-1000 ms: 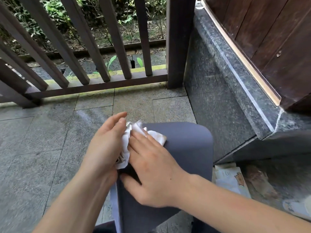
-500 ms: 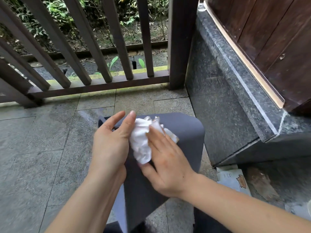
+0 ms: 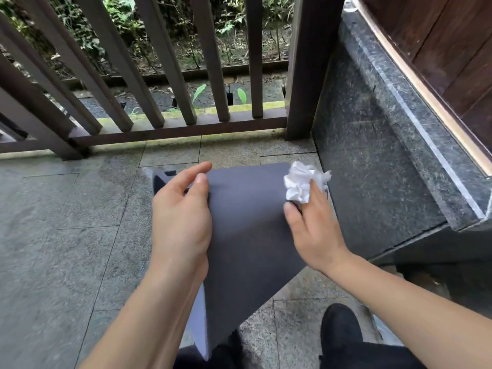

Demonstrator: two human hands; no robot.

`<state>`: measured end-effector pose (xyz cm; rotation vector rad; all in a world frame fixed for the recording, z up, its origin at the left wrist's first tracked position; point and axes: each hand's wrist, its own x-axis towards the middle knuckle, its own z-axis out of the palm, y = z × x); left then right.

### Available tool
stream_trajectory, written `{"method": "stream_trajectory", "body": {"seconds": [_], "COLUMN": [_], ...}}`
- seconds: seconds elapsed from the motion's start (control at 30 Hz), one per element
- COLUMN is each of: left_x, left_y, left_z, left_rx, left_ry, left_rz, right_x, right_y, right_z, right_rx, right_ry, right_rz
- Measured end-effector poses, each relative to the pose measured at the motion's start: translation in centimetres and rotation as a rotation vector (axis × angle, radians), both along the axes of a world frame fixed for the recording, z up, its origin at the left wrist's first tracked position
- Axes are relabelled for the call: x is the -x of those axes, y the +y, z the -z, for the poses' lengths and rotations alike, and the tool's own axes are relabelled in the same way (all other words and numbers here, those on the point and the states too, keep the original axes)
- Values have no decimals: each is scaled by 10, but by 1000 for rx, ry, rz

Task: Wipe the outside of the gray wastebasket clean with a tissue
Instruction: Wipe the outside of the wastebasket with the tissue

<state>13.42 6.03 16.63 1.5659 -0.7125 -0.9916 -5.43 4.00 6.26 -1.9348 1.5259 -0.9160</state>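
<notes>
Two hands work on one gray wastebasket [image 3: 247, 235], which we see lying tilted over the stone floor [image 3: 66, 235], its flat gray side turned up toward us and its far end pointing at the wooden railing [image 3: 159, 75]. The near end sits low in the head view, between our legs.

Our left hand [image 3: 181, 225] rests on the left edge of that upturned side; the fingers are loosely curved, the thumb lies on the gray face and the index finger reaches toward the far corner. Whether the other fingers wrap under the edge we cannot tell, as the hand itself hides them.

Our right hand [image 3: 311, 227] is at the far right corner of the wastebasket. It holds a crumpled white tissue [image 3: 300, 182], the fingers curled round the wad from the right and the thumb pressed against the gray surface just below it. The tissue touches the corner and juts past the rim on the far side.

Just right of the wastebasket stands a dark polished stone step [image 3: 372, 155], with a brown wooden door [image 3: 452, 49] above it. Beyond the railing we see green plants [image 3: 119, 17] and bare soil. A black shoe [image 3: 340, 326] shows on the floor beneath our right forearm.
</notes>
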Motion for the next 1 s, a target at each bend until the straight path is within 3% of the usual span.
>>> {"method": "stream_trajectory", "body": {"seconds": [0.2,0.3,0.37,0.47,0.53,0.63,0.77,0.87,1.0], "left_x": [7,5,2,2,6,11,11,10,3], "left_y": [6,8,6,4,7,8,3,5,2], "left_z": [-6,-6,-6,-4,-2,-1,2,3,1], "left_rx": [161,248,307,369,392,398,358,338,305], "left_ry": [-217,-251,-295,-358,-403,-488,-521,-427,-316], "left_rz": [73,164,222,274,298,336,350,366,287], "right_x": [-62,-56,-38,-8,11,17,-15,-34,-33], "right_y": [55,53,38,8,-6,-13,7,25,28], "right_z": [-42,-40,-32,-21,-18,-20,-37,-52,-56], "right_rx": [375,472,546,374,142,-44,66,251,336], "right_ry": [-36,-27,93,186,123,-17,-46,-86,12], "right_rz": [-429,-447,-399,-147,22,94,-156,-357,-438]}}
